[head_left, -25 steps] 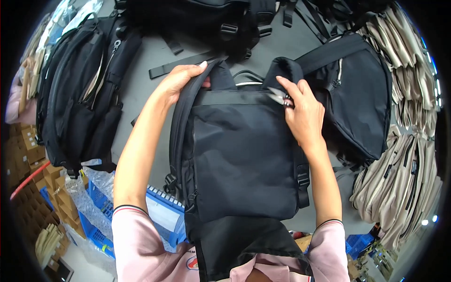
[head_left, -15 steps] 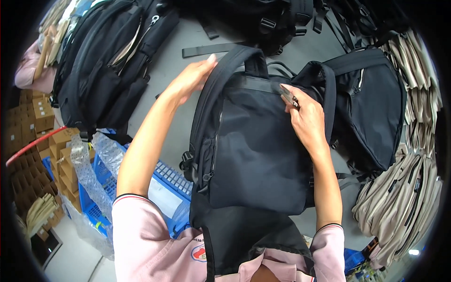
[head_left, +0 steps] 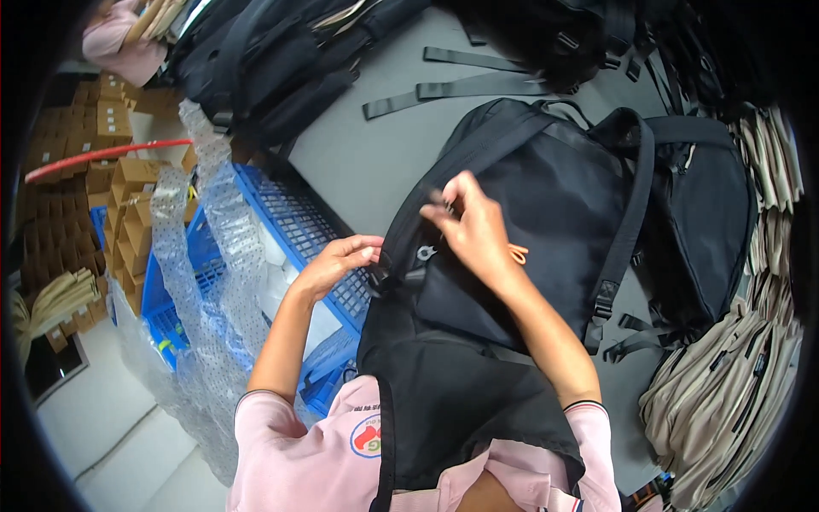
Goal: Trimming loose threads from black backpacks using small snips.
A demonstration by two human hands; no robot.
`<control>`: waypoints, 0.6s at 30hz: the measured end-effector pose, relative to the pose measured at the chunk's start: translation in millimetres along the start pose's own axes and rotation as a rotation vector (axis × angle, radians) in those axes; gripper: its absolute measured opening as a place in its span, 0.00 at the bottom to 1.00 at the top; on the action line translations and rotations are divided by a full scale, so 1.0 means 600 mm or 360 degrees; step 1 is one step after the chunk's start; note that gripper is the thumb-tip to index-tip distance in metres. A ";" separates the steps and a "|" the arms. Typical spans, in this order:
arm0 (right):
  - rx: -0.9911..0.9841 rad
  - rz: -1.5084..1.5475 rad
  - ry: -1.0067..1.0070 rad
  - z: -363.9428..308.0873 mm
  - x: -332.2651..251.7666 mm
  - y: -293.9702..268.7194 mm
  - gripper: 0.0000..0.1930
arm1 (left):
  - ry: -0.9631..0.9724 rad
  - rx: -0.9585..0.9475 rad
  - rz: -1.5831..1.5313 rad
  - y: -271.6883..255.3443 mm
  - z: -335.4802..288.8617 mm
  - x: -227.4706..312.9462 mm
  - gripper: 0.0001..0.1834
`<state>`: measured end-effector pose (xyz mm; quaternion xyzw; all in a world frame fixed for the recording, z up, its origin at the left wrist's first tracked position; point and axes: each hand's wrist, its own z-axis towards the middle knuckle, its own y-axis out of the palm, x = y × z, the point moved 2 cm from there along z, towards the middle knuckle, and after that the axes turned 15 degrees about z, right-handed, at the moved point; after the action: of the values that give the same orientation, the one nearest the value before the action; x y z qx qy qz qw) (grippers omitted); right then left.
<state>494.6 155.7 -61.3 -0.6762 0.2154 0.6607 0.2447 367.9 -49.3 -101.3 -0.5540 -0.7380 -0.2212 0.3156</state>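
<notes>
In the head view, a black backpack [head_left: 546,213] is seen lying on the grey table [head_left: 358,154], its lower end drawn against the person's apron. Its left edge is pinched by the curled fingers of the left hand [head_left: 337,260], beside a metal ring [head_left: 424,253]. A small zipper pull is nipped between closed fingertips of the right hand [head_left: 473,230]. A blue crate [head_left: 281,230] stands just left.
</notes>
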 end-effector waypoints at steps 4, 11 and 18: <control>0.0132 0.0651 0.0161 0.031 -0.039 -0.013 0.12 | 0.0085 -0.0168 0.0104 0.009 -0.059 0.047 0.24; 0.0410 0.0065 -0.0357 -0.050 -0.125 -0.039 0.08 | 0.0774 -0.0265 -0.0289 0.103 -0.101 0.169 0.17; 0.0507 -0.0138 -0.0506 -0.142 -0.150 -0.077 0.15 | 0.0757 -0.0220 -0.0121 0.194 -0.118 0.229 0.18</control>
<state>586.9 136.9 31.7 -0.5250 0.2466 0.7055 0.4073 469.0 29.2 43.4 -0.4783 -0.6464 -0.4072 0.4331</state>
